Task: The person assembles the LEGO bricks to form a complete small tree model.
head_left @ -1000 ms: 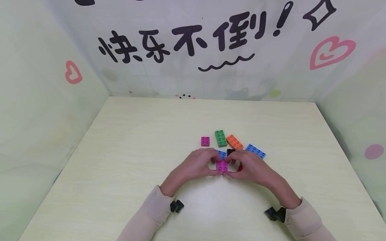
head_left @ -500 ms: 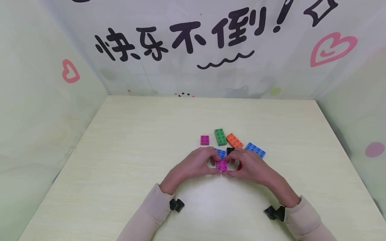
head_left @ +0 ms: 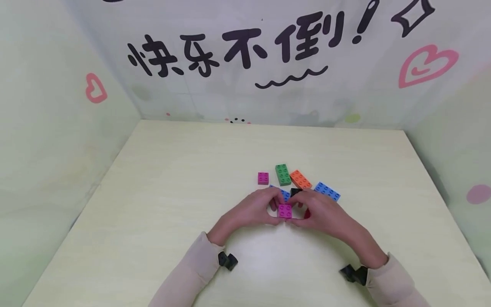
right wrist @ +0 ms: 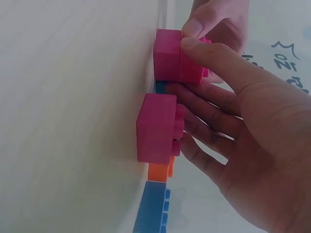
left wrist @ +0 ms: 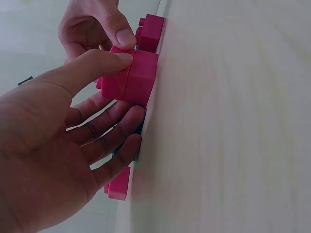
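Note:
Two small pink toy building bricks (head_left: 285, 211) sit stacked with studs facing up; a seam between them shows in both wrist views. My left hand (head_left: 255, 208) pinches the stack (left wrist: 141, 77) from the left, thumb in front. From the right, my right hand (head_left: 324, 213) pinches the same stack (right wrist: 167, 56). Beneath the right hand's palm stands a red brick (right wrist: 155, 128), mostly hidden in the head view. A blue brick (head_left: 284, 195) and a black piece (head_left: 296, 192) lie just behind the fingers, partly covered.
Behind the hands on the pale table (head_left: 172, 170) lie a magenta brick (head_left: 263, 178), a green brick (head_left: 283, 175), an orange brick (head_left: 301, 179) and a second blue brick (head_left: 327, 191). Printed cloth walls (head_left: 215, 98) enclose the table's back and sides.
The head view has shifted slightly. Both hands keep hold of the pink stack in nearly the same place; a little more of the blue brick shows behind the left fingers.

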`<state>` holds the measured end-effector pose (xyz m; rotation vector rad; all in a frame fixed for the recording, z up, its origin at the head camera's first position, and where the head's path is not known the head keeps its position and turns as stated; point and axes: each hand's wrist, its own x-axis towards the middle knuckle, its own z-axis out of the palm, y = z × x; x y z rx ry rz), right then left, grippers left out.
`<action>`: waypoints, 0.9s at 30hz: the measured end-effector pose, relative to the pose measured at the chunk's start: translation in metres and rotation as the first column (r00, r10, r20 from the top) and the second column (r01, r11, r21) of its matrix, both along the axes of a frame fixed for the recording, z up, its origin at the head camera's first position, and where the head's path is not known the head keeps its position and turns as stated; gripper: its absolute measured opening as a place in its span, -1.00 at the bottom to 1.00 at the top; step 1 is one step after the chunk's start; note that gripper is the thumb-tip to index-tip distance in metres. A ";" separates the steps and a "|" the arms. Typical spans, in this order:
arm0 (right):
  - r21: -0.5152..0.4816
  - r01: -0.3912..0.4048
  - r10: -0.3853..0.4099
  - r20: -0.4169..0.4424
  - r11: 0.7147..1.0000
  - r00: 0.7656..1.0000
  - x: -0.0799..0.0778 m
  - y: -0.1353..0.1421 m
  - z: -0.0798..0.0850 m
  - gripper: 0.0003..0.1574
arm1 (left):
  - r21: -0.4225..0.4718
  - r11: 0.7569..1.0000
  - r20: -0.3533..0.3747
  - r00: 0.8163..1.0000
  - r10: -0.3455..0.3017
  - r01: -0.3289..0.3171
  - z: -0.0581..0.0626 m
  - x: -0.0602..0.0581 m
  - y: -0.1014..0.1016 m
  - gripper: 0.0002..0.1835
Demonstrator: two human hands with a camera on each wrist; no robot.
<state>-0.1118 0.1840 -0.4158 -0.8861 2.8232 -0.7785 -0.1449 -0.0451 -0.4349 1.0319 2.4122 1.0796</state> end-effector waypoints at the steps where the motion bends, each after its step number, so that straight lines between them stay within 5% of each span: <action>1: 0.003 0.012 -0.012 -0.002 1.000 1.000 0.001 0.003 0.001 -0.53 | 0.001 1.000 0.001 1.000 0.003 -0.003 0.000 0.000 0.000 -0.58; 12: 0.087 0.170 -0.163 -0.082 0.982 0.983 0.020 0.038 -0.005 -0.50 | -0.040 0.999 0.013 1.000 0.023 -0.022 0.002 -0.001 0.001 -0.58; 22: 0.130 0.165 -0.154 -0.094 0.978 0.984 0.021 0.040 -0.012 -0.47 | -0.019 1.000 0.022 1.000 0.018 -0.018 -0.002 0.000 0.000 -0.58; 27: 0.012 0.115 -0.113 -0.121 0.993 0.986 0.017 0.033 0.006 -0.48 | -0.007 1.000 0.018 1.000 0.018 -0.017 0.000 0.001 -0.001 -0.59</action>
